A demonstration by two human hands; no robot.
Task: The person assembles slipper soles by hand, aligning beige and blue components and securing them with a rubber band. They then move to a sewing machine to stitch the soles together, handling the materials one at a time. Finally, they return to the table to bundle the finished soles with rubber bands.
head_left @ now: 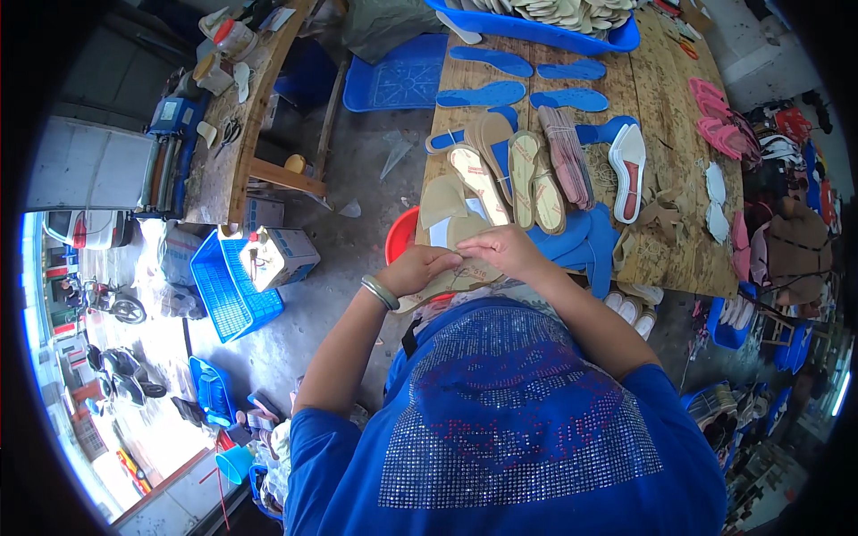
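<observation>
My left hand [418, 270] and my right hand [503, 251] meet in front of my body at the table's near edge, fingertips almost touching. Both are closed in a pinch. Under them lies a beige shoe insole [440, 284] with printing, its edge at my left fingers; whether it is one or a stack I cannot tell. Anything small between my right fingertips is hidden. Just beyond are beige sheet pieces [441, 198], a cream insole bundle [479, 183], brown insoles [490, 136] and another printed insole bundle [524, 174].
Blue insoles [490, 61] lie in rows on the wooden table [670, 98]. A pinkish banded stack [563, 147] and white soles [628, 170] lie nearby. A blue tray [545, 32] of insoles stands at the far edge. A red tub [401, 234] and blue crate [234, 290] stand left.
</observation>
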